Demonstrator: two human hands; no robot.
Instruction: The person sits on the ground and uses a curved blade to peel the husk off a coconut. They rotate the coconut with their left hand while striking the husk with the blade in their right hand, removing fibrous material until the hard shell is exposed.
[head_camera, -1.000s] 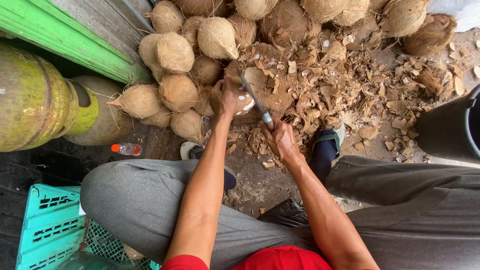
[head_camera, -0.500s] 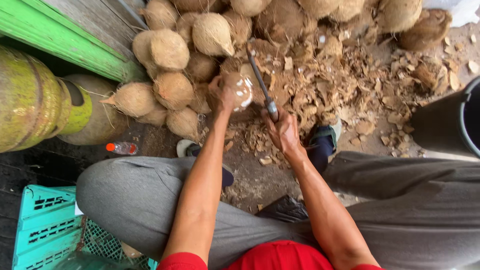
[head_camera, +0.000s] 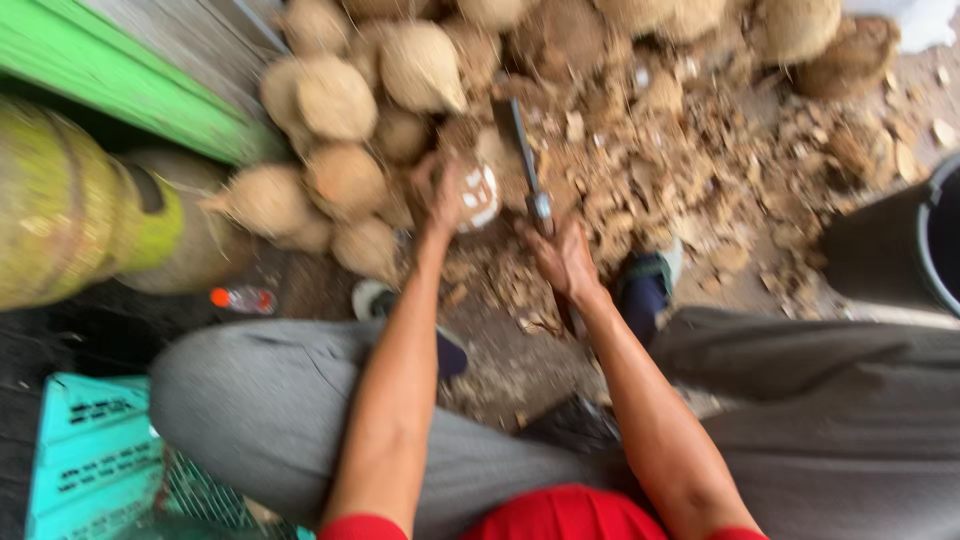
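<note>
Since the earlier frame the knife (head_camera: 522, 155) has tipped forward: its blade now stands more upright over the coconut (head_camera: 472, 195), the tip pointing toward the heap of husked nuts (head_camera: 340, 100) behind. The right hand (head_camera: 562, 258) is wrapped tight round the handle. The left hand (head_camera: 437, 190) cups the coconut from the left side, fingers curled over it, holding it just above the ground (white flesh shows where the shell is cut away). The blade sits just beside the nut's right edge; blur hides whether it touches. By the look of it, paring the shell is under way, with brown chips (head_camera: 700, 170) strewn across the ground. A dark bucket (head_camera: 900, 250) stands to the right.
</note>
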